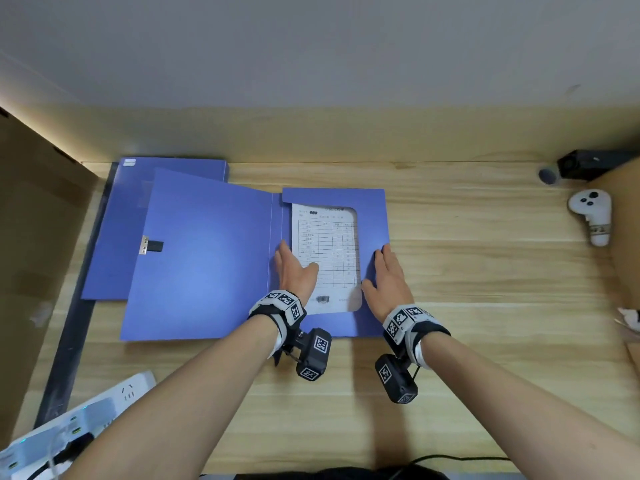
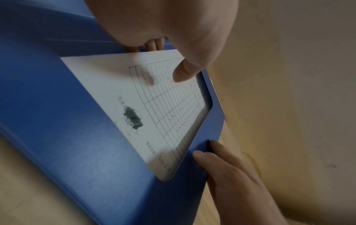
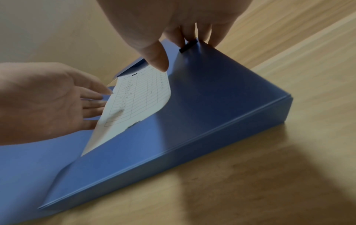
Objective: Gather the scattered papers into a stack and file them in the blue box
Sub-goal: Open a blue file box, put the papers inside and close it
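Note:
The blue box (image 1: 370, 216) lies open on the wooden desk, its lid (image 1: 207, 258) folded out flat to the left. A stack of papers (image 1: 329, 244) printed with a table sits inside it, showing through the cut-out of the inner flap. My left hand (image 1: 294, 268) pinches the papers' left edge (image 3: 138, 94): the thumb (image 2: 183, 71) lies on top and the fingers (image 3: 92, 97) reach beneath the slightly lifted edge. My right hand (image 1: 389, 278) rests flat on the flap's right side. Its fingertips (image 3: 192, 35) touch the box edge by a small black tab, and its thumb hovers at the cut-out.
A second blue box (image 1: 166, 171) lies under the open lid at the back left. A white controller (image 1: 592, 213) and a black device (image 1: 588, 164) sit at the far right. A white power strip (image 1: 86, 410) lies front left. Cardboard (image 1: 34, 237) flanks the desk.

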A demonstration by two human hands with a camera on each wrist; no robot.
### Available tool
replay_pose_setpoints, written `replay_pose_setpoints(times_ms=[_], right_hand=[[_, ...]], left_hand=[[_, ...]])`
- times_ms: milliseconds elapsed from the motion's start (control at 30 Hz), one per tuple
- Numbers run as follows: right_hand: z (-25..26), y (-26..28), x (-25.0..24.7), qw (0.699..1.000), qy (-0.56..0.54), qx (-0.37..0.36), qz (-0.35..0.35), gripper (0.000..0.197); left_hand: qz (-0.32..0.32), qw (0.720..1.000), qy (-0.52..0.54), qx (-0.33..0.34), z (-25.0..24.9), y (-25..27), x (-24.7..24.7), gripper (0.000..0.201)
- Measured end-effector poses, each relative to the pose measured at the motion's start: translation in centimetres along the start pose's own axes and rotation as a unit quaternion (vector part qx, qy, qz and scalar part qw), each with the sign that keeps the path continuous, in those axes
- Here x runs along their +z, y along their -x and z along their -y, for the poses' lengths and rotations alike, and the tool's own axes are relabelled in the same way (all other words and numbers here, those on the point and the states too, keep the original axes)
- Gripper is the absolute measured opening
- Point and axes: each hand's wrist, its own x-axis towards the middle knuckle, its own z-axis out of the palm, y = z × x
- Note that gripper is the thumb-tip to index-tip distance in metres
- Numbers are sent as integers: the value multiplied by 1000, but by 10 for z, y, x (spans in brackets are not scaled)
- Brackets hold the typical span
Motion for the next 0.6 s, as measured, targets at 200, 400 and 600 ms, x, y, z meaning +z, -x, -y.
replay_pose_setpoints(times_ms=[200, 400, 600], right_hand=[[-4, 1, -4, 1000, 6, -7, 14, 71], [-5, -2, -4, 1000, 4, -8, 16, 70], [-6, -1, -14, 999, 13, -25, 18, 70]], left_hand=[[59, 998, -20, -14, 13, 11, -9, 83], [86, 996, -33, -5, 17, 12, -2, 86], [16, 999, 28, 2, 24, 30, -25, 69]])
